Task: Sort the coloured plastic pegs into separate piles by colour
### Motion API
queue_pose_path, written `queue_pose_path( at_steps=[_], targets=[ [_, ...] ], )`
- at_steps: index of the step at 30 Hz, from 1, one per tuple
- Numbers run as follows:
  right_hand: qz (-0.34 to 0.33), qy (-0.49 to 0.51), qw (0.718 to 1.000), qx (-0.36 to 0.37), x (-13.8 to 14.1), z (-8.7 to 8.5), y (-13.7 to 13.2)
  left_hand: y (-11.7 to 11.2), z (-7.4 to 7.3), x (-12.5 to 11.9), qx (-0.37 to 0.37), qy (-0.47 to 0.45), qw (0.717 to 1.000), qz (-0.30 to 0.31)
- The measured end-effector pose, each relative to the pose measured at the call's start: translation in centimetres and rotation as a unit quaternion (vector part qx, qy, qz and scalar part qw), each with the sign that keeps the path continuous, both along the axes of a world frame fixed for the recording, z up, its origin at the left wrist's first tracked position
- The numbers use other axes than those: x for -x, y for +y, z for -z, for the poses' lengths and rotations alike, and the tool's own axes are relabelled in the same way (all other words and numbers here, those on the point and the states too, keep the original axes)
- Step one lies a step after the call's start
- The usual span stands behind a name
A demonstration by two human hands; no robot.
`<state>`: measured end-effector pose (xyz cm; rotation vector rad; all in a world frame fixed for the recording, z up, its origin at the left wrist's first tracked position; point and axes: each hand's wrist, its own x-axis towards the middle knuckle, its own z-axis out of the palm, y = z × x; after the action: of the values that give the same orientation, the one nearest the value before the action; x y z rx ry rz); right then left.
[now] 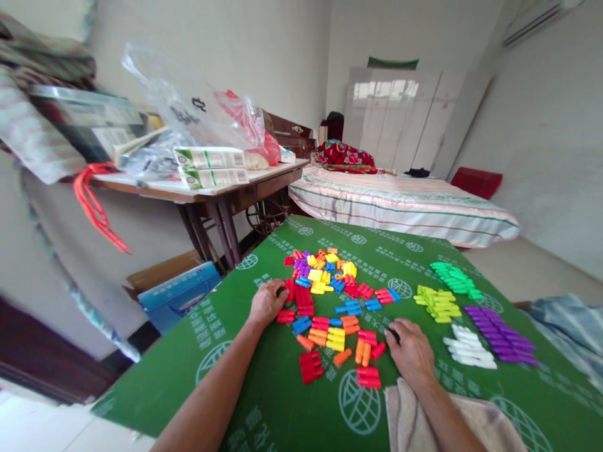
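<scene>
My left hand [267, 304] rests on the green board [264, 389] at the left edge of a spread of small plastic tubes, its fingers curled round a small black piece. Right beside it are red tubes [304, 301] lying side by side. My right hand [411, 345] lies to the right of the spread, closed, with another small black piece at its fingertips. What the black pieces are, I cannot make out. Between my hands lie blue tubes [348, 307], yellow tubes [336, 339] and orange tubes [362, 352], many in short joined-looking rows.
Sorted piles lie on the right: green [456, 280], lime [437, 304], purple [500, 335] and white [469, 347]. A beige cloth [400, 414] sits under my right forearm. At left stands a cluttered table [264, 185] above a blue box [176, 295]; a bed [400, 204] is beyond.
</scene>
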<state>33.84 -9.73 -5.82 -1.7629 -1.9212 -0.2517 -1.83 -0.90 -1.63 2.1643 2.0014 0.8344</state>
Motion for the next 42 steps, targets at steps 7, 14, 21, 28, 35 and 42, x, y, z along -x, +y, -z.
queue_pose_path(
  at_steps=[7, 14, 21, 28, 35, 42],
  targets=[
    [-0.011, 0.012, 1.0, -0.005, -0.1, 0.1, 0.1, -0.3, -0.4, -0.2, 0.01, -0.006, 1.0, -0.007],
    [-0.006, 0.019, 1.0, 0.003, 0.1, -0.3, 0.0, -0.1, -0.5, -0.2, 0.017, -0.009, 1.0, -0.01],
    [-0.012, 0.021, 1.0, 0.006, 0.2, -0.6, -0.1, 0.0, -0.6, -0.1, 0.018, -0.015, 1.0, -0.014],
    [-0.009, 0.009, 1.0, 0.014, 0.3, -0.8, -0.1, 0.1, -0.4, 0.0, 0.014, -0.02, 1.0, -0.013],
    [-0.007, 0.005, 1.0, 0.018, 0.4, -0.9, -0.1, 0.3, -0.3, 0.2, 0.011, -0.019, 1.0, -0.016],
    [-0.004, -0.007, 1.0, 0.023, 0.6, -0.8, -0.2, 0.1, -0.3, 0.1, 0.008, -0.02, 1.0, -0.016]
  ],
)
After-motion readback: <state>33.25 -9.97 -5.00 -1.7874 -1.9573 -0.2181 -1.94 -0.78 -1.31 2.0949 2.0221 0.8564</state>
